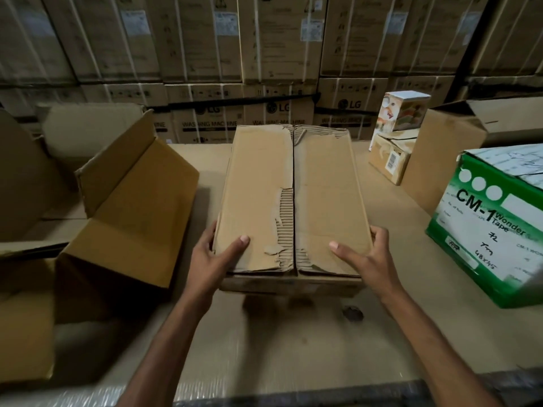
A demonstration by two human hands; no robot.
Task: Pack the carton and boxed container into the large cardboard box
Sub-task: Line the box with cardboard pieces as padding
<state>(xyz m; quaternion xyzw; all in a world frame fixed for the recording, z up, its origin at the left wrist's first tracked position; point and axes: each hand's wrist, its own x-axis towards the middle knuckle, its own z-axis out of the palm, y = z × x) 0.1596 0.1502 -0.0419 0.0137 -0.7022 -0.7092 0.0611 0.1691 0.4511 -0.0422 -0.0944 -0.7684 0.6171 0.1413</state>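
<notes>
You hold the carton (291, 201) with both hands: your left hand (214, 257) grips its near left corner and your right hand (364, 257) its near right corner, thumbs on top and fingers around the sides. Its near end seems lifted a little off the counter (293, 342); its long axis runs straight away from you. The big box (126, 218) lies open to your left, just beside the carton, so I think your left hand is the nearer one and the carton must go leftward. The carton is worn: its top paper is torn along the middle seam and the ribs show. The boxed container (402, 111) stands far right, on another small box.
</notes>
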